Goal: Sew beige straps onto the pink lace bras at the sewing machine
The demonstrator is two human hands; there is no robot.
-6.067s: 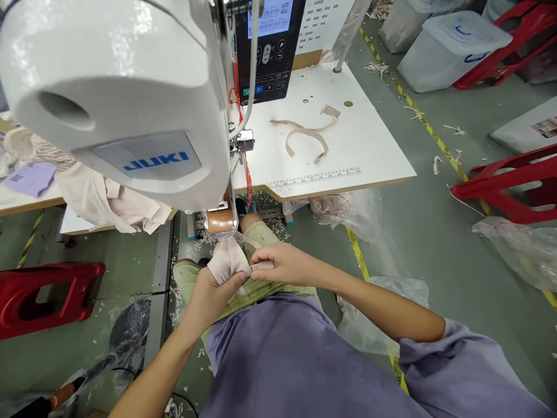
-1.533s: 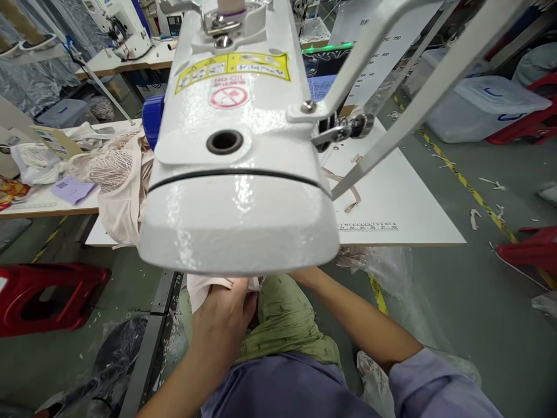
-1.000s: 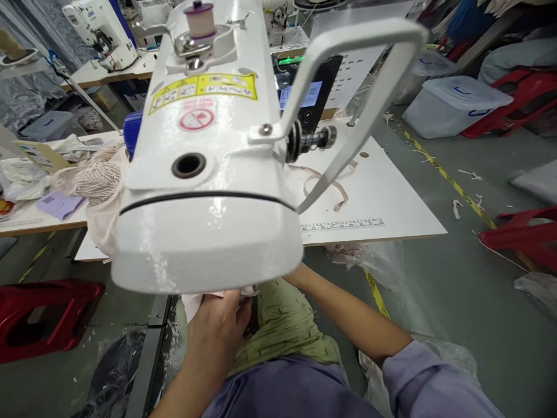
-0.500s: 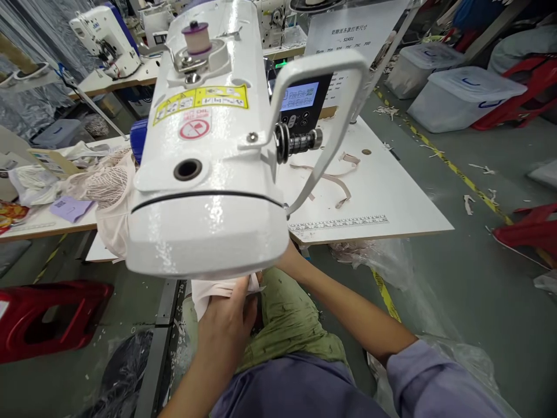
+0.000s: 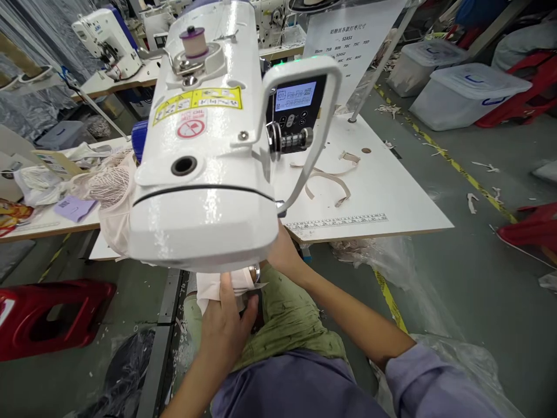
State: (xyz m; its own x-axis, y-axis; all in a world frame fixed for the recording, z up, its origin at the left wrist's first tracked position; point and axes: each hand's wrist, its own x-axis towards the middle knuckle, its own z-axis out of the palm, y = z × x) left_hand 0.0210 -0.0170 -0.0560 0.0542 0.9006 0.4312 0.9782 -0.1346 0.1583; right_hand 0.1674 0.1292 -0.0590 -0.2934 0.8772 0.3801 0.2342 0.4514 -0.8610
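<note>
head view: your left hand (image 5: pixel 226 331) stays clamped on the pale fabric (image 5: pixel 213 285) just under the sewing machine (image 5: pixel 204 191). more of your right hand (image 5: pixel 285 255) shows than half a second ago, but i cannot tell its grip.

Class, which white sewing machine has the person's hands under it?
The near sewing machine with the yellow label: left hand grips fabric beneath it. The far machine stands upper left.
</note>
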